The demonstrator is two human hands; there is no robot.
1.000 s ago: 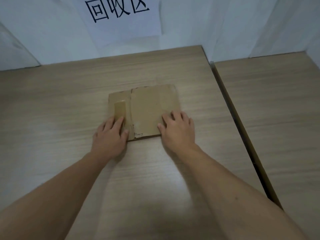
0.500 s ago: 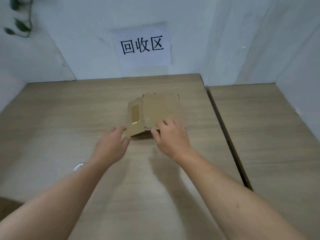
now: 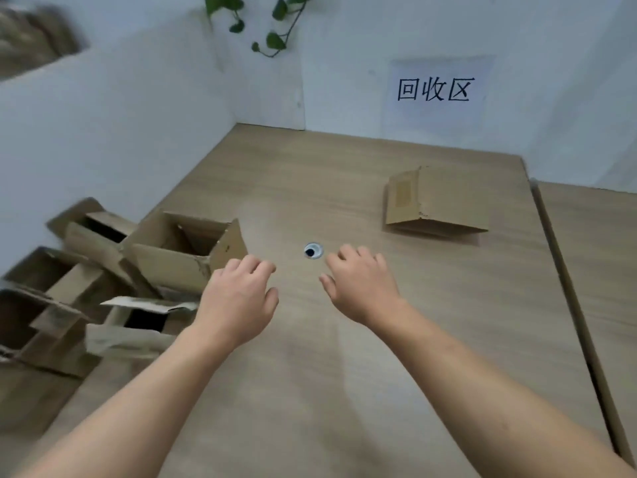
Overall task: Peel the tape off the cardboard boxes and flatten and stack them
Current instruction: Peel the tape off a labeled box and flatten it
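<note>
A folded cardboard box point(image 3: 434, 201) lies on the wooden table point(image 3: 344, 374) at the back right, its top panel springing up a little from the one beneath. Several opened, unflattened cardboard boxes point(image 3: 182, 250) are heaped at the table's left side. My left hand point(image 3: 238, 298) hovers just right of that heap, fingers loosely curled, holding nothing. My right hand point(image 3: 358, 284) hangs over the middle of the table, fingers relaxed and empty, well short of the folded box.
A round cable hole point(image 3: 313, 250) sits in the tabletop between my hands. A paper sign point(image 3: 434, 89) hangs on the white back wall, and a plant point(image 3: 262, 25) trails down in the corner. A gap point(image 3: 565, 288) separates a second table on the right.
Both hands let go of the folded box and pulled back toward me. The view swung left, bringing the heap of opened boxes into sight; the folded box sprang partly open.
</note>
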